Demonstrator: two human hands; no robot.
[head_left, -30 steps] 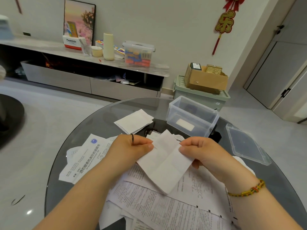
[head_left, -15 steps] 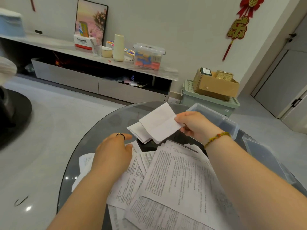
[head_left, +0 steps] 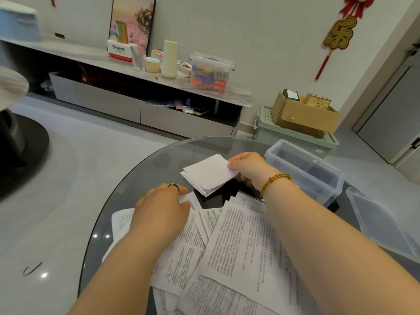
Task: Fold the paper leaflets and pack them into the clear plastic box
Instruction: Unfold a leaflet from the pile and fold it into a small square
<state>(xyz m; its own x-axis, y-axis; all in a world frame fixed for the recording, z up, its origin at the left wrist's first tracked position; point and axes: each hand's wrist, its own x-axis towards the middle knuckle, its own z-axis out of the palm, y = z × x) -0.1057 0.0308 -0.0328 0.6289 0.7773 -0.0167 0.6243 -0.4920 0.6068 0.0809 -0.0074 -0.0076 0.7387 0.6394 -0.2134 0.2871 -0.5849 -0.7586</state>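
Note:
My right hand (head_left: 246,168) pinches the right edge of a folded white leaflet (head_left: 210,172), which lies on top of a small stack of folded leaflets (head_left: 204,188) on the glass table (head_left: 159,160). My left hand (head_left: 162,206) rests palm down, fingers loosely curved, on unfolded printed leaflets (head_left: 241,253) spread near me. The clear plastic box (head_left: 304,171) stands open to the right of the stack, behind my right wrist.
The box's clear lid (head_left: 381,226) lies at the table's right edge. Beyond the table stand a low TV cabinet (head_left: 141,108) with clutter, a green crate (head_left: 293,135) carrying a cardboard box (head_left: 304,114), and a dark round base (head_left: 20,146) at left.
My right hand carried the folded leaflet away from me and lowered it onto the stack. My left hand let go of it and came down on the unfolded sheets.

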